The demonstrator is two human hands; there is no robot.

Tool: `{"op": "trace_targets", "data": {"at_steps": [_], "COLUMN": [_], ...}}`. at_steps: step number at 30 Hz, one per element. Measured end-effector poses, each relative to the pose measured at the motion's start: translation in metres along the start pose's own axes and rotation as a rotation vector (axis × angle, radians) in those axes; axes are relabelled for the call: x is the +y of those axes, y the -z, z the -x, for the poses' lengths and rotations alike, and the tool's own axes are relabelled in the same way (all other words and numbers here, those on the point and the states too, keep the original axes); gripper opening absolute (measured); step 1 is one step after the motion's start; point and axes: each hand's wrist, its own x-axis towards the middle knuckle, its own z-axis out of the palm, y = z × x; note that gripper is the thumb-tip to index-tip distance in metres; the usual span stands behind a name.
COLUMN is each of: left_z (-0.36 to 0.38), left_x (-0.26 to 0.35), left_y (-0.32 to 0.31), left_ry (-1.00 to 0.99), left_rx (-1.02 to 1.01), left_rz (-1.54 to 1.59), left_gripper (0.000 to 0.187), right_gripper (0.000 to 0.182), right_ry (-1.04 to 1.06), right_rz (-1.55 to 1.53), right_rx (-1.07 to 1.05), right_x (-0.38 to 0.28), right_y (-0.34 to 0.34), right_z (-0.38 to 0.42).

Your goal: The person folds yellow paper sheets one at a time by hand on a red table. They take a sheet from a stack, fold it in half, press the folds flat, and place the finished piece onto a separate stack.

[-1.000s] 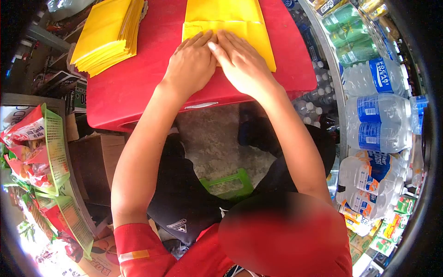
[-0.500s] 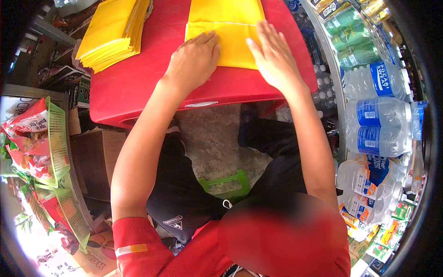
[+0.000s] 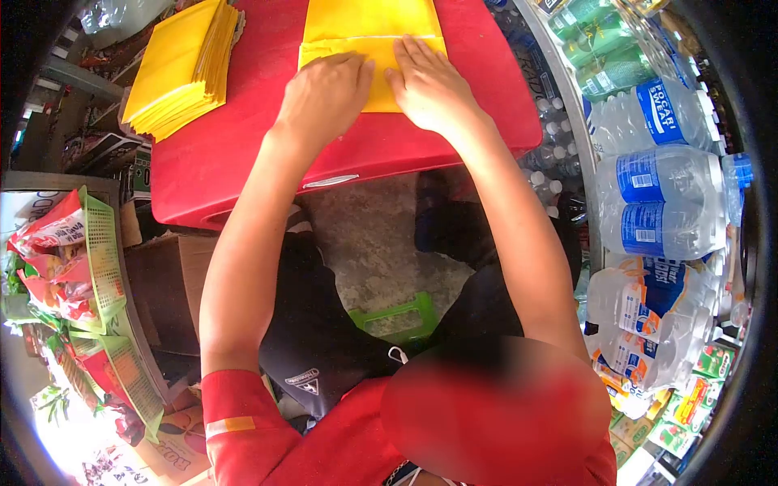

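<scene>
A yellow sheet or envelope with a folded flap lies on the red table. My left hand rests on the left part of the flap, fingers bent and close together; whether they pinch anything is hidden. My right hand lies on the flap's right part, fingers stretched forward over its edge and thumb apart, close beside my left hand. To the left on the same table sits a thick stack of yellow envelopes, touched by neither hand.
Shelves of bottles stand along the right side. Green baskets with red packets are at the left, near a cardboard box. A green plastic stool is between my legs, below the table.
My right hand has moved left across the flap, closer to my left hand. The whole view has shifted slightly, with the table appearing further left.
</scene>
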Motion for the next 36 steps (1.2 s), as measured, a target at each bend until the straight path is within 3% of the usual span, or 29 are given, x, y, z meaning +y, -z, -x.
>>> {"op": "trace_targets", "data": {"at_steps": [3, 6, 9, 12, 13, 16, 20, 22, 25, 29, 32, 35, 36], "left_z": [-0.023, -0.029, -0.034, -0.017, -0.016, -0.014, -0.006, -0.018, -0.036, -0.024, -0.019, -0.004, 0.000], "left_x": [-0.020, -0.023, -0.068, -0.077, -0.084, -0.088, -0.039, -0.021, 0.016, 0.037, 0.009, -0.010, -0.020], "left_y": [-0.046, -0.049, -0.069, -0.041, -0.039, -0.036, -0.022, -0.049, -0.082, -0.077, -0.075, -0.080, -0.077], "left_ry": [-0.512, -0.396, -0.078, 0.100, 0.123, 0.171, -0.283, -0.482, -0.415, -0.219, -0.262, -0.057, -0.032], "left_rx": [0.211, 0.111, 0.247, 0.192, 0.203, 0.290, 0.364, 0.434, 0.453, 0.470, 0.253, 0.328, 0.310], "left_rz": [-0.304, -0.388, -0.178, -0.175, -0.184, -0.288, -0.441, -0.411, -0.113, 0.427, -0.285, -0.079, -0.114], "left_gripper": [0.043, 0.046, 0.052, 0.059, 0.064, 0.056, 0.033, 0.035, 0.041, 0.044, 0.053, 0.062, 0.062], "right_gripper": [0.061, 0.062, 0.063, 0.065, 0.065, 0.066, 0.063, 0.058, 0.048, 0.046, 0.058, 0.064, 0.064], "right_ry": [0.020, -0.032, -0.078, -0.087, -0.093, -0.099, -0.071, -0.030, 0.012, 0.083, 0.199, -0.041, -0.037], "right_rz": [0.064, -0.005, -0.047, -0.054, -0.059, -0.079, -0.030, 0.025, -0.193, -0.279, -0.120, -0.178, -0.153], "right_rx": [-0.052, -0.103, -0.132, -0.154, -0.163, -0.181, -0.163, -0.097, -0.270, -0.204, -0.161, -0.220, -0.249], "right_x": [0.004, 0.001, -0.002, -0.002, -0.002, -0.002, 0.001, 0.007, 0.012, 0.017, 0.022, 0.012, 0.010], "right_y": [-0.001, 0.005, 0.006, 0.004, 0.005, 0.009, 0.006, -0.004, 0.018, 0.019, 0.006, 0.012, 0.013], "right_z": [-0.003, -0.006, -0.006, -0.008, -0.008, -0.007, -0.010, -0.011, -0.017, -0.018, -0.018, -0.010, -0.011]}}
